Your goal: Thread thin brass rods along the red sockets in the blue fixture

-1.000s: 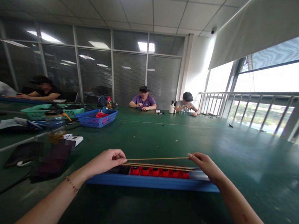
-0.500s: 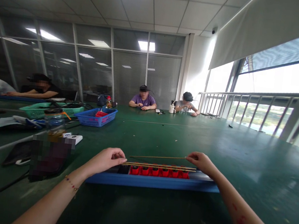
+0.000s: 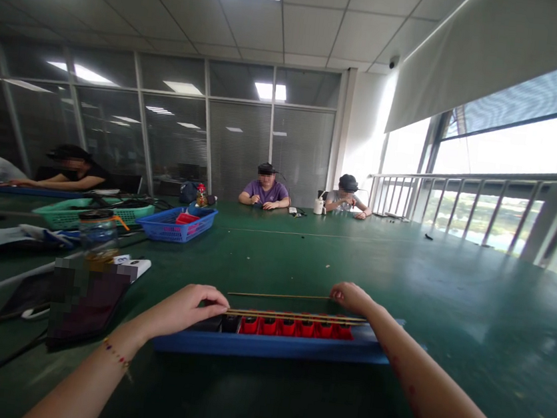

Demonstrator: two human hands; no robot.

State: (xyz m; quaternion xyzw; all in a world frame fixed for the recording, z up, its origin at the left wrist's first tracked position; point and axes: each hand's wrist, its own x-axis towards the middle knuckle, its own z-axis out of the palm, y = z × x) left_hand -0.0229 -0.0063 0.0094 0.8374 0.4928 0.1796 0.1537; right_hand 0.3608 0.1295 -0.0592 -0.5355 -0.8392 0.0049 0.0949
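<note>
A long blue tray lies in front of me, with several red cups in a row and black pieces at its left. Thin wooden sticks rest lengthwise over the cups. At their left ends, my left hand is closed in a pinch, thumb against fingers. Behind the tray, my right hand pinches the right end of another thin wooden stick, which points left, roughly parallel to the tray. My right forearm passes over the tray's right end.
To the left are a dark pouch-like item, partly blurred out, a glass jar, a green basket and a blue basket. Several people sit around the green table, two of them across from me.
My right hand has moved left, carrying its stick with it. My left hand has shifted slightly left and stays at the ends of the other sticks. The view has tilted a little upward.
</note>
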